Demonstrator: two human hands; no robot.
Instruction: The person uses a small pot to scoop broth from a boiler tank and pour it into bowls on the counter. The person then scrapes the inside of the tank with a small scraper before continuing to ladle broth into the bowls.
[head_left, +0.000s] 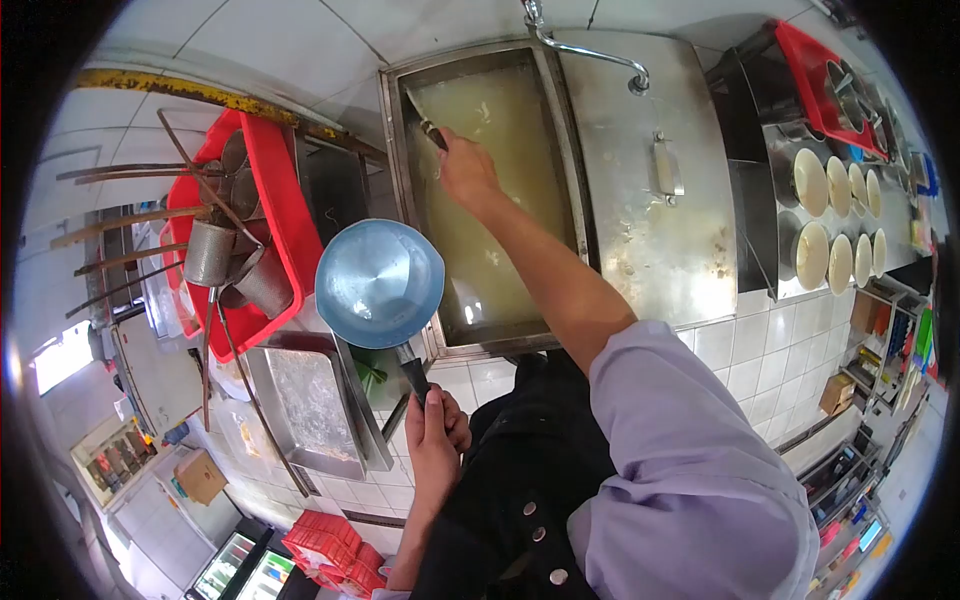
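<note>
Tiled kitchen wall (290,50) behind; below it, a steel vat (490,349) of cloudy liquid. Beside it, a red bin (282,195) packed with metal strainers (210,252), long handles jutting out. Your blue-grey pan (378,280) sits between bin and vat, bowl out ahead of your left hand (432,432), whose fingers are wrapped round its dark handle. Held that far back, the bowl could tip or knock the bin (whether it holds liquid, I can't tell). Your right hand (468,170) is clamped on a small dark-handled tool (433,134) at the vat's far corner; wet fingers could let it slip in, and your long reach could dip that wrist.
</note>
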